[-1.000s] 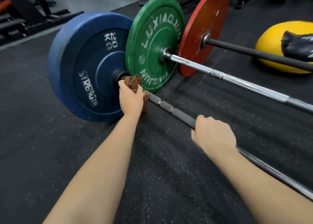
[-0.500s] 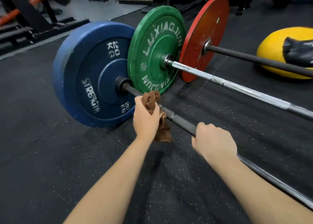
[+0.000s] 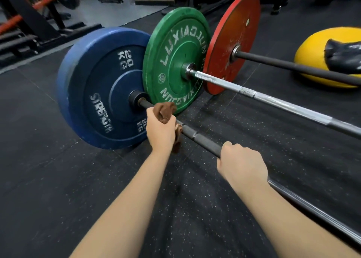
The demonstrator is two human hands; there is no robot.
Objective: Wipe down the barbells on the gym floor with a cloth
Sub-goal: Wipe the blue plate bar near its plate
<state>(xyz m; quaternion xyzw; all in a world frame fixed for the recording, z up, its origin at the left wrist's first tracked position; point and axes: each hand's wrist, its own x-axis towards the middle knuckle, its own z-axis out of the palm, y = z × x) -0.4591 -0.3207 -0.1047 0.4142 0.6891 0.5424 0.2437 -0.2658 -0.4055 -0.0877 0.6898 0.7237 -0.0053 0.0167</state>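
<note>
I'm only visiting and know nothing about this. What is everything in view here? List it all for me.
blue plate: one, blue, marked 20 KG, on the nearest bar
green plate: one, green, on the middle bar
red plate: one, red, on the farthest bar
dark bar: one, black, nearest
silver bar: one, silver, middle
far bar: one, black, farthest
cloth: one, brown, round the dark bar near the blue plate
yellow cushion: one, right edge, black item on it
rack: orange and black, top left
floor: black, speckled
left hand: grips the cloth
right hand: grips the dark bar
</note>
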